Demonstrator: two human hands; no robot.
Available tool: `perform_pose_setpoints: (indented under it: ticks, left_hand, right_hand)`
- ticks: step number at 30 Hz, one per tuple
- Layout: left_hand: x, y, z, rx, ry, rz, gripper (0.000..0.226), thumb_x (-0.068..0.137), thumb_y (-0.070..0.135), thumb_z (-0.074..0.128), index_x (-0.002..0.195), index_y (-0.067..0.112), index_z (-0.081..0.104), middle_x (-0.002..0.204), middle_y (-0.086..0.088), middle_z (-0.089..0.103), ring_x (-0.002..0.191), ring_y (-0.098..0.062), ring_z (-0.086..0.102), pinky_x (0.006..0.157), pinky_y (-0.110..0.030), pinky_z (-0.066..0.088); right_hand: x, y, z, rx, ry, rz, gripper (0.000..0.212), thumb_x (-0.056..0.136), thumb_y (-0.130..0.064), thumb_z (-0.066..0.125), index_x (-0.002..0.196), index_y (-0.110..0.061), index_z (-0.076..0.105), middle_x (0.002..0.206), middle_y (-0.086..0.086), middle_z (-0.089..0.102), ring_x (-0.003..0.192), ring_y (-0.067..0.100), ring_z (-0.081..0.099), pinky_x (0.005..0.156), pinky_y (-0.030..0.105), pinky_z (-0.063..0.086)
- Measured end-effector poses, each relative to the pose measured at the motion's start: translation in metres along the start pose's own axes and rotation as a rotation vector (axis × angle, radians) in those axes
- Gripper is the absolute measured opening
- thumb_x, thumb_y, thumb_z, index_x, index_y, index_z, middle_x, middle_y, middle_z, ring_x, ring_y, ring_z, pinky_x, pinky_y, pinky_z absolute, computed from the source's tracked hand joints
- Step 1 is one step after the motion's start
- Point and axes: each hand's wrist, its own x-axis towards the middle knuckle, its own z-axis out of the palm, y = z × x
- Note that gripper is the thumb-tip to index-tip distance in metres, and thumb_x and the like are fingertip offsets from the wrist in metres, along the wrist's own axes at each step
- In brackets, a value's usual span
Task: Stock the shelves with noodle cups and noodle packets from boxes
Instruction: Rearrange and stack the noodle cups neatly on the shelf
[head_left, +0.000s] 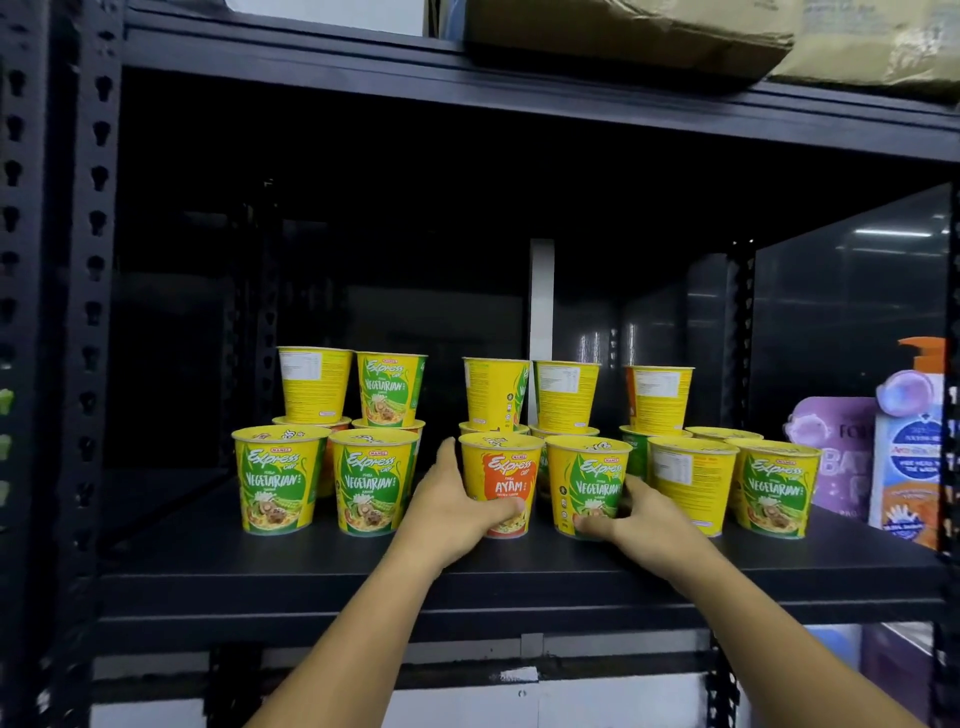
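Several yellow noodle cups stand on the black metal shelf, some stacked two high at the back. My left hand grips the orange-labelled Ayam cup from its left side, thumb across its lower front. My right hand grips the green-labelled Vegetarian cup beside it from the right, thumb low on its front. Both cups stand upright on the shelf in the front row. Two Vegetarian cups stand at the front left, two more cups at the front right.
A purple pouch and a pump bottle stand at the shelf's right end. Cardboard boxes rest on the shelf above. A perforated black upright frames the left side. Bare shelf shows in front of the cups.
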Motion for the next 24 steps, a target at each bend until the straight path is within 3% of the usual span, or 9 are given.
perform_pose_setpoints:
  ticks: [2, 4, 6, 8, 10, 13, 18, 21, 24]
  left_hand:
    - [-0.003, 0.002, -0.001, 0.036, 0.124, 0.025, 0.099, 0.074, 0.045, 0.090, 0.151, 0.029, 0.030, 0.134, 0.009, 0.044, 0.126, -0.015, 0.049, 0.096, -0.029, 0.042]
    - [-0.006, 0.000, -0.001, 0.079, 0.227, 0.085, 0.076, 0.075, 0.050, 0.087, 0.131, 0.030, 0.041, 0.127, 0.008, 0.049, 0.116, -0.015, 0.054, 0.091, -0.031, 0.050]
    - [-0.009, -0.002, 0.001, 0.174, 0.267, 0.188, 0.048, 0.080, 0.050, 0.082, 0.105, 0.029, 0.048, 0.103, 0.011, 0.054, 0.094, -0.009, 0.055, 0.075, -0.028, 0.050]
    - [-0.013, -0.002, 0.003, 0.265, 0.223, 0.318, 0.031, 0.085, 0.049, 0.075, 0.086, 0.028, 0.053, 0.083, 0.012, 0.056, 0.080, -0.006, 0.055, 0.065, -0.027, 0.045]
    - [-0.019, 0.000, 0.006, 0.358, 0.079, 0.451, 0.028, 0.089, 0.049, 0.068, 0.078, 0.027, 0.057, 0.078, 0.011, 0.058, 0.077, -0.006, 0.055, 0.067, -0.030, 0.048]
    - [-0.026, 0.003, 0.008, 0.549, -0.157, 0.577, 0.027, 0.096, 0.052, 0.056, 0.096, 0.028, 0.068, 0.091, 0.013, 0.066, 0.085, -0.006, 0.058, 0.074, -0.037, 0.054]
    - [-0.028, 0.007, 0.007, 0.632, -0.294, 0.655, 0.039, 0.102, 0.049, 0.049, 0.128, 0.029, 0.071, 0.123, 0.013, 0.072, 0.109, -0.006, 0.062, 0.089, -0.035, 0.056]
    - [-0.027, 0.008, 0.007, 0.632, -0.340, 0.668, 0.039, 0.104, 0.048, 0.048, 0.130, 0.030, 0.071, 0.127, 0.016, 0.070, 0.113, -0.003, 0.061, 0.093, -0.033, 0.055]
    - [-0.027, 0.008, 0.009, 0.633, -0.361, 0.678, 0.037, 0.104, 0.047, 0.048, 0.128, 0.030, 0.072, 0.126, 0.017, 0.070, 0.112, -0.002, 0.061, 0.092, -0.033, 0.054]
  right_hand:
    - [-0.002, -0.003, 0.002, -0.094, 0.046, -0.004, 0.048, 0.080, -0.043, 0.084, 0.118, -0.032, 0.056, 0.113, -0.011, 0.067, 0.107, 0.015, 0.062, 0.090, 0.032, 0.048]
    - [-0.002, -0.005, 0.004, -0.151, 0.076, -0.002, 0.047, 0.080, -0.047, 0.083, 0.116, -0.031, 0.057, 0.115, -0.008, 0.068, 0.104, 0.016, 0.063, 0.089, 0.033, 0.050]
    - [-0.003, -0.006, 0.003, -0.185, 0.078, 0.010, 0.047, 0.080, -0.050, 0.082, 0.115, -0.029, 0.059, 0.116, -0.005, 0.070, 0.101, 0.016, 0.062, 0.089, 0.033, 0.052]
    - [-0.005, -0.006, 0.002, -0.224, 0.076, 0.017, 0.053, 0.079, -0.055, 0.081, 0.119, -0.026, 0.062, 0.117, -0.005, 0.071, 0.103, 0.017, 0.064, 0.091, 0.036, 0.054]
    - [-0.009, -0.005, 0.000, -0.311, 0.077, 0.014, 0.056, 0.079, -0.062, 0.077, 0.121, -0.026, 0.064, 0.118, -0.005, 0.071, 0.106, 0.018, 0.064, 0.090, 0.037, 0.054]
    - [-0.021, -0.002, -0.003, -0.485, 0.042, 0.001, 0.056, 0.086, -0.070, 0.062, 0.124, -0.028, 0.063, 0.119, -0.004, 0.071, 0.106, 0.019, 0.064, 0.086, 0.037, 0.055]
    - [-0.040, 0.011, -0.017, -0.576, -0.044, -0.045, 0.056, 0.099, -0.065, 0.043, 0.143, -0.033, 0.056, 0.140, -0.007, 0.063, 0.126, 0.019, 0.057, 0.099, 0.038, 0.049]
    - [-0.053, 0.022, -0.027, -0.539, -0.045, -0.089, 0.052, 0.104, -0.058, 0.041, 0.147, -0.031, 0.055, 0.152, -0.010, 0.053, 0.140, 0.014, 0.047, 0.113, 0.033, 0.038]
    - [-0.064, 0.032, -0.039, -0.553, -0.012, -0.128, 0.050, 0.106, -0.052, 0.041, 0.148, -0.029, 0.054, 0.154, -0.012, 0.049, 0.145, 0.010, 0.041, 0.117, 0.028, 0.029]
